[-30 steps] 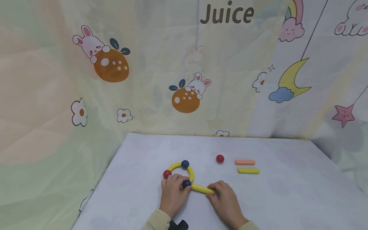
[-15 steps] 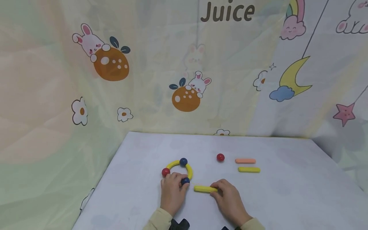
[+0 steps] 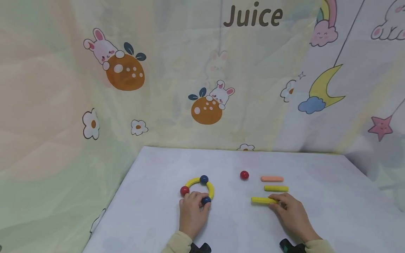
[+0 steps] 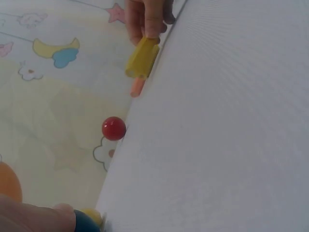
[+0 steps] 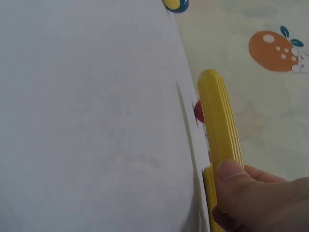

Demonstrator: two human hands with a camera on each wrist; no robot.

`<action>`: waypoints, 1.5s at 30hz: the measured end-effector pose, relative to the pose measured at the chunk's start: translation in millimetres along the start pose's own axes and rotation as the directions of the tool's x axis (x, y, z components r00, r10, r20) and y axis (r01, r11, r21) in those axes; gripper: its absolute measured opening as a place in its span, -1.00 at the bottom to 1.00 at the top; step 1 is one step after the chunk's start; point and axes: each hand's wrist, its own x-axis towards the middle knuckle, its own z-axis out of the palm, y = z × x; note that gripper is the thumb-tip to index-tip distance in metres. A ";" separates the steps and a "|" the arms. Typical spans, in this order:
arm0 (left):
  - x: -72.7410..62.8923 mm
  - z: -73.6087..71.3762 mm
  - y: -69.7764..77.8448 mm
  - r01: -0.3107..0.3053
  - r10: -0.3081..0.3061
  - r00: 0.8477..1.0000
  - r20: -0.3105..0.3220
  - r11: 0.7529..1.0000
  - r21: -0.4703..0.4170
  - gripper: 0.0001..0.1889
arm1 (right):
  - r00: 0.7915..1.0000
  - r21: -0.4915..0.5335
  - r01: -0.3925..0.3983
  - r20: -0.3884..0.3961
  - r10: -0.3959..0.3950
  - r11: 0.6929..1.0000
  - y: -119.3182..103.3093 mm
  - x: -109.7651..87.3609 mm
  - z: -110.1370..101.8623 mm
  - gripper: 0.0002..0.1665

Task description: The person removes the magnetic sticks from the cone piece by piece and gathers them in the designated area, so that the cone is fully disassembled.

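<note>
With thumb and fingertips my left hand (image 3: 193,214) pinches the near blue ball (image 3: 206,200), part of a loop on the table. A curved yellow rod (image 3: 211,190) runs from it to a far blue ball (image 3: 204,179). Another curved yellow rod (image 3: 192,182) joins that to a red ball (image 3: 185,190); my fingers hide the loop's near left side. Farther right, my right hand (image 3: 294,216) pinches the right end of a straight yellow rod (image 3: 261,200). In the right wrist view this ribbed yellow rod (image 5: 219,116) points away from the fingers.
Just beyond the right hand lie a second straight yellow rod (image 3: 276,188) and an orange rod (image 3: 272,179). A loose red ball (image 3: 244,175) sits left of them. Behind the white table (image 3: 234,225) hangs a printed cloth (image 3: 164,88).
The right hand has pulled the straight yellow rod off the near blue ball and carried it right, close to the other rods. The left hand has kept its hold on the ball.
</note>
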 end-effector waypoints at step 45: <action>-4.8 -0.2 -2.2 -0.152 0.179 0.967 0.179 0.976 -0.154 -0.55 | 0.991 0.144 0.102 0.076 -0.114 0.984 -97.8 -36.1 54.8 -0.64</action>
